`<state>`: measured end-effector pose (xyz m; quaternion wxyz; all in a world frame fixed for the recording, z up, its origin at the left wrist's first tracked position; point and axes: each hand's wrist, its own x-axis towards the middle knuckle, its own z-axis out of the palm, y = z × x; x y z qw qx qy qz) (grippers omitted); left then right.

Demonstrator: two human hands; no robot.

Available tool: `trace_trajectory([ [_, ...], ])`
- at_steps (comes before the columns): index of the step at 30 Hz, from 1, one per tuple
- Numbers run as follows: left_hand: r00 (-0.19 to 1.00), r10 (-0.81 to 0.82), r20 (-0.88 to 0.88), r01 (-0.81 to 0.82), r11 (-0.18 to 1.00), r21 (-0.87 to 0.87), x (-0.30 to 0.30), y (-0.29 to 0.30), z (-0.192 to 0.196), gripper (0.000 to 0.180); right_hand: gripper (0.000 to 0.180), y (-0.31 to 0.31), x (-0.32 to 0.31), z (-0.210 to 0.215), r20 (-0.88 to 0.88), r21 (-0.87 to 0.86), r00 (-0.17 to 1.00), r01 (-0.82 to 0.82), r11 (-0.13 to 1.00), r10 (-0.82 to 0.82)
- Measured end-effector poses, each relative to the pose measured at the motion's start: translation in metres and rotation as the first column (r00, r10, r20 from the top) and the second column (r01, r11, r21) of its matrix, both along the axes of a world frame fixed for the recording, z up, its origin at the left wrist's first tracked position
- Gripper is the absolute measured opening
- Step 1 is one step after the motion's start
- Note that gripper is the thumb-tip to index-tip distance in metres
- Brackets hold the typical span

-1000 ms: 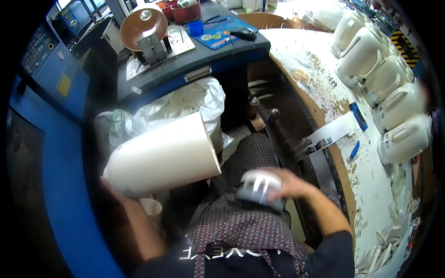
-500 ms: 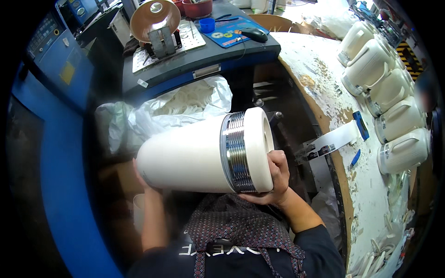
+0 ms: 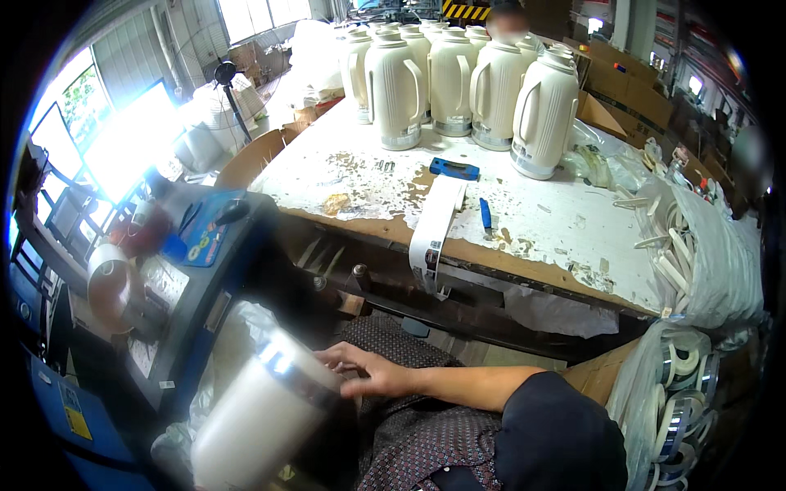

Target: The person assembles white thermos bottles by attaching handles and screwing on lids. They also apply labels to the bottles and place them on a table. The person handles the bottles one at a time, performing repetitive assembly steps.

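Observation:
A cream thermos jug body with a shiny silver band near its upper end leans at the lower left, slightly blurred. My right hand reaches across from the right, its fingers curled at the rim of that upper end, just beyond the band. My left hand is out of view. Several cream thermos jugs with handles stand upright at the far side of the worn white table. A strip of labels hangs over the table's near edge, beside a blue cutter and a blue flat tool.
To the left is a dark-topped blue machine bearing a tan hollow part and a blue mat. Plastic bags of cream handles and banded rings are at the right. Another person is behind the jugs.
My view has swung right toward the table. The jug body has gone from lying nearly level between both hands to a steeper lean at lower left; my left hand has left view.

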<state>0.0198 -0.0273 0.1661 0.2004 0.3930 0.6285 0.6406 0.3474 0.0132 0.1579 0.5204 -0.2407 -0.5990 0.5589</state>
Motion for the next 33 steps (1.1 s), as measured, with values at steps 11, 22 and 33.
trace_trajectory([
  [11,0.987,-0.099,-0.127,0.100,0.995,-0.001,0.014,0.004,0.012,0.039,0.077,0.025,0.031,0.025,-0.025,0.740,0.816,0.403,0.538,-0.578],
  [22,0.922,-0.108,-0.371,0.113,0.994,-0.010,0.022,0.004,0.046,0.040,0.052,-0.013,0.068,0.060,-0.077,0.657,0.821,0.469,0.590,-0.566],
  [33,0.660,-0.286,-0.695,0.344,0.937,-0.059,0.077,0.064,0.115,0.043,0.075,0.039,0.136,-0.065,0.365,-0.599,0.871,-0.050,0.799,0.328],
])
